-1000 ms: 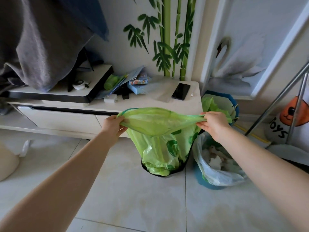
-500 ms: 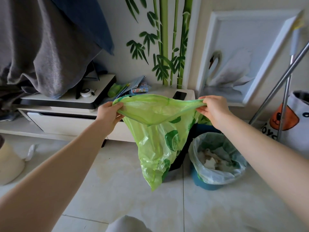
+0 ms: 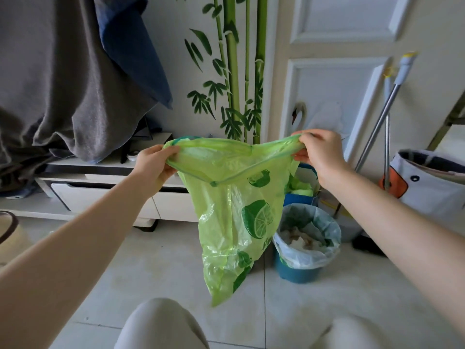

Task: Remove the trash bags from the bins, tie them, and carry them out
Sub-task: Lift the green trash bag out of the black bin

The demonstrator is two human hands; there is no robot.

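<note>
A thin green trash bag (image 3: 234, 222) printed with lime slices hangs in the air, its mouth stretched wide between my hands. My left hand (image 3: 153, 165) grips the left side of the rim and my right hand (image 3: 320, 157) grips the right side. The bag's tip dangles above the floor tiles. Behind it to the right stands a blue bin (image 3: 299, 270) lined with a pale bag (image 3: 327, 227) that holds crumpled paper waste. The black bin the green bag came from is hidden behind the bag.
A low white cabinet (image 3: 100, 195) runs along the wall at left, with grey and blue cloth (image 3: 63, 79) hanging over it. A mop handle (image 3: 377, 122) leans on the white door at right beside a printed fabric bag (image 3: 432, 187). My knees (image 3: 161, 326) show at the bottom.
Both hands have lifted the green bag up out of its bin until it hangs free above the floor. The view has tilted upward.
</note>
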